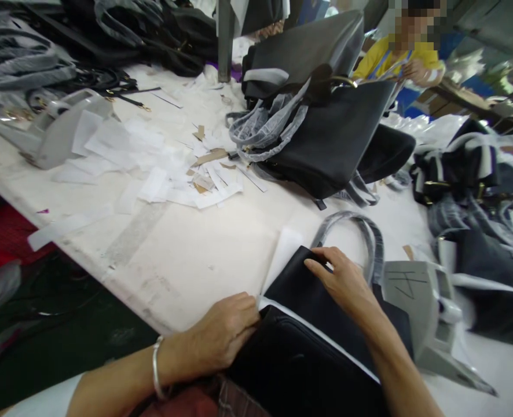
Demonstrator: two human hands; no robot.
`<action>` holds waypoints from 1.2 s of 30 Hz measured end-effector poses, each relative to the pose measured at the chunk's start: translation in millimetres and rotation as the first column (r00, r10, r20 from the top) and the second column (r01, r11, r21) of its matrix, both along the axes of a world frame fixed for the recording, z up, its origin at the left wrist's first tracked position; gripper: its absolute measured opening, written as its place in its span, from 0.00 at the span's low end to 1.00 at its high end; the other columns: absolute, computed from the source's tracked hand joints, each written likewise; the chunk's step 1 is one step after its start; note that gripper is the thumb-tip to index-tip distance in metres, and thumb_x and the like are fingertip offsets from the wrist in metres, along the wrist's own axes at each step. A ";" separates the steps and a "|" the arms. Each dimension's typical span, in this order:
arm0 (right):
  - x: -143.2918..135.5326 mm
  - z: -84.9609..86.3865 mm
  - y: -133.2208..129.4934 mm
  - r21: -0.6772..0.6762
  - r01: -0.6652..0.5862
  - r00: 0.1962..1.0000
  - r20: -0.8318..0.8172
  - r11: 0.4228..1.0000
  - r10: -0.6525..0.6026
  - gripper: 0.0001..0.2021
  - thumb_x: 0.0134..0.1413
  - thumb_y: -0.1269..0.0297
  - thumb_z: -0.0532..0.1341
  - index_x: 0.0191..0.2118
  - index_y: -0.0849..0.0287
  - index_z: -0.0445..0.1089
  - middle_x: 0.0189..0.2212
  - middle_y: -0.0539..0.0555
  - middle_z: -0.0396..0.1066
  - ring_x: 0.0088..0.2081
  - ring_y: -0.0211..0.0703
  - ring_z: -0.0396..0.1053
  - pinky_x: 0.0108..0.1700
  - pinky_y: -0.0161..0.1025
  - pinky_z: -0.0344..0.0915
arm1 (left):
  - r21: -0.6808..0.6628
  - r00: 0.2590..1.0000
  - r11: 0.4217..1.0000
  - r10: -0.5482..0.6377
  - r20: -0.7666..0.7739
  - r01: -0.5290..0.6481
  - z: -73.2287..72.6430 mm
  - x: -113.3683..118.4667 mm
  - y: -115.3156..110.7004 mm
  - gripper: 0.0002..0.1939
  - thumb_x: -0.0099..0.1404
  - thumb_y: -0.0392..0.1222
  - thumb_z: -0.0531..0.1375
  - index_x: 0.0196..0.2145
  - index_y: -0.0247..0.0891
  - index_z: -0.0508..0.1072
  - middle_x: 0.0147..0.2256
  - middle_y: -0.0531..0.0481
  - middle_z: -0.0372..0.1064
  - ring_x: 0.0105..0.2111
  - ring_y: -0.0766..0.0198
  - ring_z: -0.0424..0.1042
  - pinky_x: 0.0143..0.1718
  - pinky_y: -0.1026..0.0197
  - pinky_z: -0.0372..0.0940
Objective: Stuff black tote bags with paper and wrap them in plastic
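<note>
A black handbag (308, 370) lies at the near table edge, close to my body. White sheet material (285, 252) shows along its seam and beyond its left side. My left hand (234, 324), with a bangle at the wrist, has its fingers closed on the bag's left corner; the fingertips are partly hidden. Higher up, my right hand (343, 275) pinches the bag's upper edge between thumb and fingers, beside the plastic-wrapped handle (376, 240). Right of the bag stands a grey tape dispenser (413, 307) with pen marks on its side.
Several black bags (321, 133) with wrapped handles are piled across the table (187, 255). Paper scraps (161, 168) and a second dispenser (65, 124) lie left. More bags (491, 249) sit at right. A person in yellow (399, 61) works at the back.
</note>
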State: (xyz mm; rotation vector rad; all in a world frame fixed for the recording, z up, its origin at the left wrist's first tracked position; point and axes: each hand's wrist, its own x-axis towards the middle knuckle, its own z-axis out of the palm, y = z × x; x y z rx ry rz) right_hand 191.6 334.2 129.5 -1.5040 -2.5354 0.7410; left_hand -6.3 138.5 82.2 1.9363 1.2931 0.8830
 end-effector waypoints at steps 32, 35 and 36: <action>-6.1 -20.2 5.7 -0.042 -0.059 0.974 -0.221 0.997 0.048 0.07 0.55 0.60 0.62 0.28 0.52 0.74 0.30 0.50 0.75 0.35 0.45 0.70 0.39 0.40 0.63 | -0.693 0.981 0.718 0.175 0.086 -0.067 46.5 -41.9 38.0 0.09 0.68 0.43 0.53 0.42 0.42 0.70 0.32 0.55 0.69 0.30 0.66 0.69 0.32 0.66 0.63; -4.5 -17.5 6.0 -0.077 -0.049 0.959 -0.283 0.996 0.026 0.08 0.56 0.58 0.62 0.29 0.52 0.75 0.32 0.50 0.76 0.36 0.45 0.71 0.40 0.40 0.63 | -0.673 0.933 0.705 0.354 0.061 -0.224 36.7 -30.1 71.8 0.15 0.70 0.50 0.49 0.48 0.40 0.66 0.30 0.54 0.69 0.27 0.64 0.70 0.28 0.64 0.64; -4.3 -16.0 5.7 -0.087 -0.044 0.953 -0.303 0.995 0.016 0.08 0.56 0.58 0.62 0.29 0.52 0.75 0.31 0.50 0.75 0.36 0.45 0.71 0.40 0.40 0.64 | -0.678 0.929 0.699 0.364 0.066 -0.225 32.8 -25.3 80.6 0.14 0.69 0.49 0.50 0.46 0.40 0.66 0.28 0.55 0.68 0.26 0.64 0.70 0.27 0.64 0.64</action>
